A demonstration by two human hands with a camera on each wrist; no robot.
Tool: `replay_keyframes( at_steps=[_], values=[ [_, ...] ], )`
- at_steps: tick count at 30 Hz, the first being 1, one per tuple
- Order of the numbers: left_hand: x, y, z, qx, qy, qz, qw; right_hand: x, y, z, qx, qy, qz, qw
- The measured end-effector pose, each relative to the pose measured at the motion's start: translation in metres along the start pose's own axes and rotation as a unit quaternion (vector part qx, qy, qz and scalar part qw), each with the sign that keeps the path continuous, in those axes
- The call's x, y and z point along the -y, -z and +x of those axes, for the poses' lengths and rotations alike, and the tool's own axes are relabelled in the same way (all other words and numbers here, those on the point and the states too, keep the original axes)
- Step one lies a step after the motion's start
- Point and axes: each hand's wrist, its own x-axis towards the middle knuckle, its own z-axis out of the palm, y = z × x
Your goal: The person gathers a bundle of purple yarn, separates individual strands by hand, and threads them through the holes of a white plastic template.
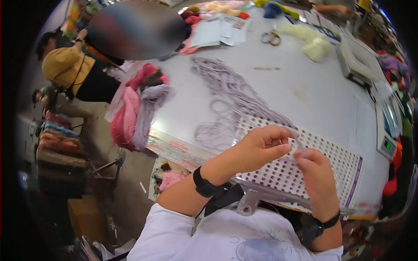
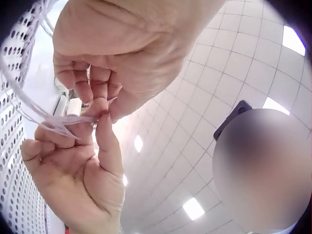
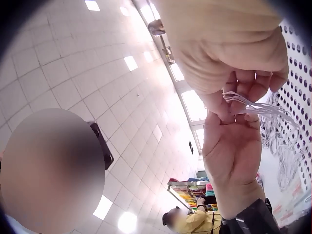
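Observation:
My left hand point(image 1: 257, 150) and right hand point(image 1: 320, 174) meet close over a white board point(image 1: 287, 180) with rows of dark round holes. Between thumb and fingers, each pinches the gathered strands of pale lilac yarn point(image 2: 61, 121). In the right wrist view the thin yarn strands point(image 3: 263, 108) trail from the fingertips towards the board. The fingertips nearly touch, partly hiding the pinched ends. Behind the hands, a long loose hank of lilac yarn point(image 1: 237, 89) lies across the white table, with loops spread beside the board's left edge.
A grey metal clip point(image 1: 249, 201) sits at the board's near edge. Pink and lilac skeins point(image 1: 135, 104) hang over the table's left edge. Scissors point(image 1: 271, 38), cream yarn point(image 1: 315, 45) and papers point(image 1: 217, 30) lie farther back. A digital scale point(image 1: 386, 135) stands right; a person in yellow point(image 1: 67, 65) is left.

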Motion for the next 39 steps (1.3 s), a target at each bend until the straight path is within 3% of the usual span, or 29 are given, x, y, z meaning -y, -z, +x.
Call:
replay_keyframes(
  at_steps=[3,4,6,7,8,9,10,11,12,13,14,16,18,19,20,21,23,24,26,27,29,30,32,33,34,36,37,39],
  values=[
    [0.004,0.065,-0.012,-0.084,0.027,0.109,0.99,0.029,0.057,-0.005,0.006,0.095,0.088,0.992],
    [0.007,0.1,-0.019,-0.161,0.012,0.187,0.969,0.042,0.089,-0.01,-0.002,0.147,0.152,0.977],
    [0.017,0.181,-0.038,-0.335,-0.002,0.282,0.899,0.082,0.196,-0.032,0.071,0.196,0.272,0.939],
    [0.027,0.226,-0.049,-0.43,-0.04,0.36,0.827,0.116,0.211,-0.061,0.059,0.178,0.23,0.955],
    [0.032,0.272,-0.067,-0.476,-0.021,0.508,0.718,0.111,0.301,-0.078,-0.14,0.284,0.213,0.924],
    [0.024,0.292,-0.08,-0.483,-0.058,0.602,0.633,0.12,0.349,-0.107,-0.068,0.341,0.14,0.927],
    [0.024,0.312,-0.089,-0.489,-0.062,0.6,0.63,0.133,0.371,-0.126,0.004,0.393,0.065,0.917],
    [0.028,0.332,-0.094,-0.488,-0.082,0.658,0.568,0.138,0.351,-0.124,0.01,0.398,0.065,0.915],
    [0.031,0.344,-0.096,-0.482,-0.099,0.711,0.502,0.139,0.307,-0.127,-0.211,0.382,0.101,0.894],
    [0.034,0.346,-0.095,-0.478,-0.06,0.742,0.466,0.139,0.269,-0.129,-0.422,0.345,0.133,0.828],
    [0.028,0.339,-0.094,-0.481,-0.064,0.741,0.464,0.132,0.249,-0.122,-0.419,0.35,0.135,0.827],
    [0.011,0.32,-0.092,-0.404,0.161,0.732,0.525,0.102,0.22,-0.093,-0.246,0.307,0.142,0.908],
    [0.007,0.308,-0.085,-0.404,0.169,0.74,0.51,0.082,0.187,-0.072,-0.272,0.251,0.204,0.906],
    [0.0,0.294,-0.078,-0.406,0.168,0.672,0.596,0.074,0.163,-0.063,-0.311,0.228,0.217,0.897],
    [-0.004,0.28,-0.072,-0.402,0.167,0.596,0.675,0.061,0.156,-0.055,-0.27,0.207,0.212,0.916],
    [-0.003,0.265,-0.066,-0.402,0.169,0.596,0.674,0.046,0.15,-0.047,-0.229,0.184,0.207,0.933],
    [0.006,0.236,-0.062,-0.354,0.044,0.703,0.616,0.033,0.116,-0.03,-0.22,0.131,0.217,0.942],
    [0.018,0.235,-0.063,-0.355,0.048,0.702,0.616,0.029,0.101,-0.025,-0.219,0.127,0.215,0.943],
    [0.037,0.241,-0.057,-0.283,-0.023,0.661,0.694,0.029,0.074,-0.017,-0.158,0.091,0.187,0.965],
    [0.038,0.23,-0.055,-0.283,-0.028,0.663,0.693,0.031,0.064,-0.017,-0.158,0.096,0.189,0.964],
    [0.041,0.202,-0.057,-0.241,-0.053,0.601,0.76,0.035,0.051,-0.019,-0.126,0.094,0.131,0.979],
    [0.04,0.195,-0.059,-0.239,-0.057,0.603,0.759,0.035,0.054,-0.019,-0.127,0.099,0.134,0.978],
    [0.034,0.183,-0.063,-0.15,-0.099,0.734,0.655,0.029,0.061,-0.019,-0.115,0.087,0.154,0.978],
    [0.03,0.176,-0.064,-0.138,-0.132,0.76,0.622,0.028,0.062,-0.019,-0.118,0.089,0.155,0.977],
    [0.037,0.18,-0.064,-0.136,-0.133,0.759,0.623,0.026,0.062,-0.02,-0.121,0.075,0.169,0.975],
    [0.047,0.189,-0.065,-0.203,-0.062,0.692,0.689,0.026,0.059,-0.021,-0.123,0.061,0.182,0.974],
    [0.051,0.194,-0.066,-0.203,-0.063,0.693,0.689,0.026,0.055,-0.021,-0.128,0.047,0.183,0.974],
    [0.038,0.19,-0.058,-0.311,0.021,0.554,0.772,0.024,0.048,-0.021,-0.14,0.038,0.19,0.971]
  ],
)
